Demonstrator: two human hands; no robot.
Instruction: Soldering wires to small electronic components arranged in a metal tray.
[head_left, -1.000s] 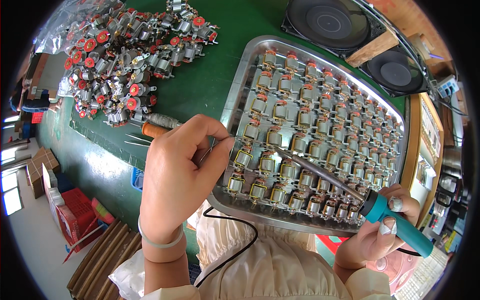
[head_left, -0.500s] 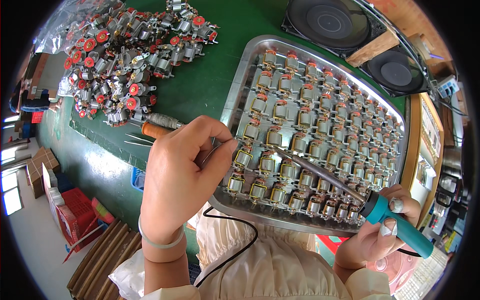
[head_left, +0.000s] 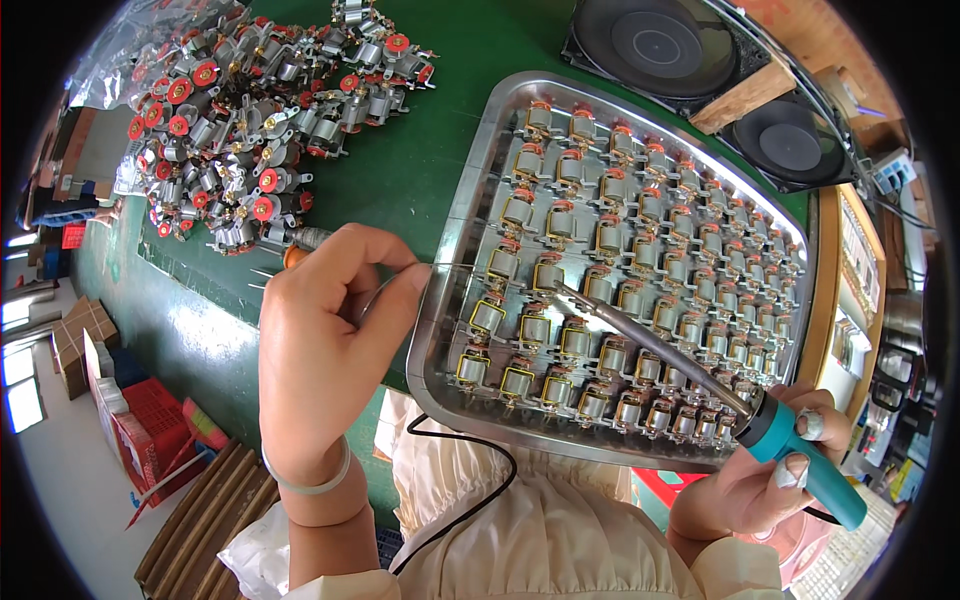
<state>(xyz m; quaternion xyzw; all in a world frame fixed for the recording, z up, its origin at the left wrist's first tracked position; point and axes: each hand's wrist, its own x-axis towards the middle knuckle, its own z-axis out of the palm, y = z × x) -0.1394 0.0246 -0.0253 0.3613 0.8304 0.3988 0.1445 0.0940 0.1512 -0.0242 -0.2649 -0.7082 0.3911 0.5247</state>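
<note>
A steel tray (head_left: 432, 372) carries rows of small metal motors (head_left: 558, 222), some with yellow bands. My right hand (head_left: 778, 462) grips the teal handle of a soldering iron (head_left: 815, 462), two fingertips wrapped in white tape. Its long shaft slants over the tray, and the tip sits close to a motor in the left part of the rows. Pinched between thumb and forefinger of my left hand (head_left: 335, 335) is a thin solder wire (head_left: 448, 267), its end reaching over the tray's left rim. Behind that hand, an orange-handled tool (head_left: 293, 257) is mostly hidden.
On the green table (head_left: 440, 120) a heap of loose motors (head_left: 260, 130) with red discs lies at the far left. Two black fans (head_left: 662, 45) stand beyond the tray. A black cable (head_left: 512, 455) loops across my lap. Red crates (head_left: 160, 425) are at the left.
My left hand has drawn back to the left with the solder wire, away from the iron's tip. The soldering iron has shifted slightly right and down.
</note>
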